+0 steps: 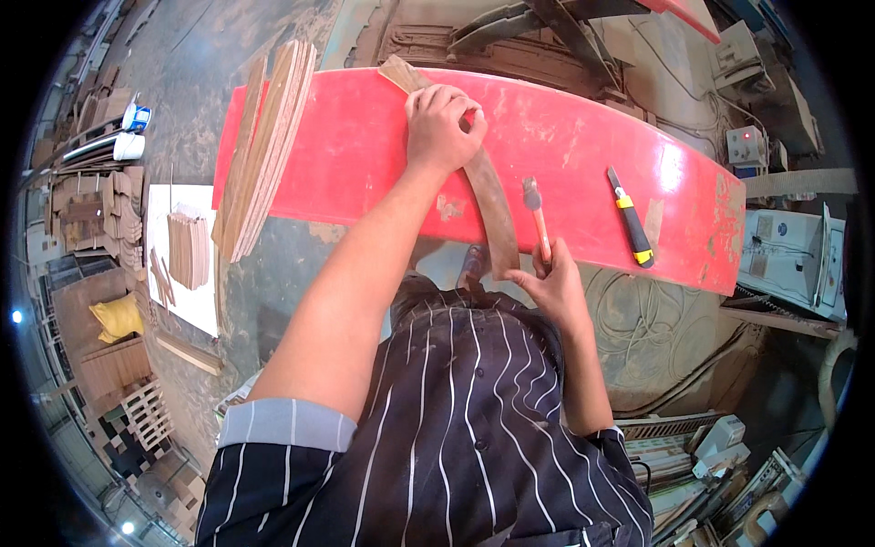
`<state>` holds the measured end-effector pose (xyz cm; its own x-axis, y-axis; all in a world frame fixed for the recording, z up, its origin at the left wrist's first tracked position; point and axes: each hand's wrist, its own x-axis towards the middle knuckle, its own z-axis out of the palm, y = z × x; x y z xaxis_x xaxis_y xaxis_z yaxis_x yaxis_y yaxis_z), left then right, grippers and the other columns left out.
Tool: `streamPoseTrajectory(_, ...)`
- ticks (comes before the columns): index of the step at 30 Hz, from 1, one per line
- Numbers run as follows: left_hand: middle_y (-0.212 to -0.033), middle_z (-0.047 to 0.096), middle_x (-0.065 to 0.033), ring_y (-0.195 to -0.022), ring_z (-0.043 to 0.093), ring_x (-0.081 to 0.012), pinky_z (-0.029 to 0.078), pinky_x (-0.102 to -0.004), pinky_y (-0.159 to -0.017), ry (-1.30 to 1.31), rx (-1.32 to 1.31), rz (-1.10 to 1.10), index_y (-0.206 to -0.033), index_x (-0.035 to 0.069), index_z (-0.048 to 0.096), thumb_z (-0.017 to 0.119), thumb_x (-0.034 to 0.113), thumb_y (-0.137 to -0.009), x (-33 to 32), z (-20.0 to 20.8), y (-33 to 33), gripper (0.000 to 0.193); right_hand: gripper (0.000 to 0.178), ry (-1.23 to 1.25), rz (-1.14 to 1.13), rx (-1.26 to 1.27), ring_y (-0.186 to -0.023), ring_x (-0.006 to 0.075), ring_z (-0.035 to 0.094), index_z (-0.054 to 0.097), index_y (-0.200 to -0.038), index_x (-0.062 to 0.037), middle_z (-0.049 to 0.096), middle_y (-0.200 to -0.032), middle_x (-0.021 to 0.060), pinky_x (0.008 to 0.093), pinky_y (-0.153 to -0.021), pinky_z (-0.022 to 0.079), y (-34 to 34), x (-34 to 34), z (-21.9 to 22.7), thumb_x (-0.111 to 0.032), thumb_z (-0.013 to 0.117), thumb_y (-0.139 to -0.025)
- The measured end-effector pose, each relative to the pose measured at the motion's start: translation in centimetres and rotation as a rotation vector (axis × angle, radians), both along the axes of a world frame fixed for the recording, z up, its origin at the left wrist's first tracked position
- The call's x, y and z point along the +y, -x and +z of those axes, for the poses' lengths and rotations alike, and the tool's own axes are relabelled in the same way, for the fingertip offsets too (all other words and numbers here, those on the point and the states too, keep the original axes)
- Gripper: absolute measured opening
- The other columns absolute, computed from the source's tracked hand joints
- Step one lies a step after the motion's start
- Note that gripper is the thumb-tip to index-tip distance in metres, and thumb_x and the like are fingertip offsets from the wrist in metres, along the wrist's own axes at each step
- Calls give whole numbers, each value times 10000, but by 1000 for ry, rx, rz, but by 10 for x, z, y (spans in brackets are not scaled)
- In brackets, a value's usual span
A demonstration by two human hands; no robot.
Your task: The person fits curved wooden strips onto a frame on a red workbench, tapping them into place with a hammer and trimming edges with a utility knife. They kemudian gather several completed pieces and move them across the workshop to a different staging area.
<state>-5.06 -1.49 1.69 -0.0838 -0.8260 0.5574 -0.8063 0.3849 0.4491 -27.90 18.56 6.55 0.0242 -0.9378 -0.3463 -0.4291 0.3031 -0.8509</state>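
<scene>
A curved wooden strip [492, 205] lies across the red workbench top [346, 155], its near end reaching past the front edge. My left hand [444, 128] is closed over its upper part, fingers curled, and the strip's far end sticks out beyond the knuckles. At the bench's front edge, my right hand [559, 290] has its fingers about the orange handle of a small hammer [538, 214], whose head points away from me. The right thumb stretches left to the strip's near end. Part of the handle seems hidden by the fingers. To the right lies a yellow-and-black utility knife [631, 219], blade out.
Several long wooden strips [269, 150] are stacked over the bench's left end. Left of it, a white board [187, 305] on the floor bears more wood pieces. Cables [643, 305] coil beneath the bench's front edge. A grey-white machine cabinet [788, 260] stands at the right.
</scene>
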Motion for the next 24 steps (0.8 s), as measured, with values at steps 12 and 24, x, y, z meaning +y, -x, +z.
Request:
streamPoseTrajectory(12,-1024,706,-29,-1125,640,-271,413,-479,-1076,28,-1,-1,-867,123,746,757,223,-846,-2,-1,1,102,433,-50,-25,144,-693,280,567,545,-984,-15,597,-775,162,412,-662,486,-12,17,-18,-238,891,-851)
streamPoseTrajectory(24,-994,713,-37,-1108,649,-274,422,-482,-1072,36,-16,-22,-826,107,734,743,235,-843,-2,0,0,129,216,51,-227,-157,-741,108,593,644,-1047,19,675,-803,48,324,-671,500,-31,8,-15,-158,754,-987)
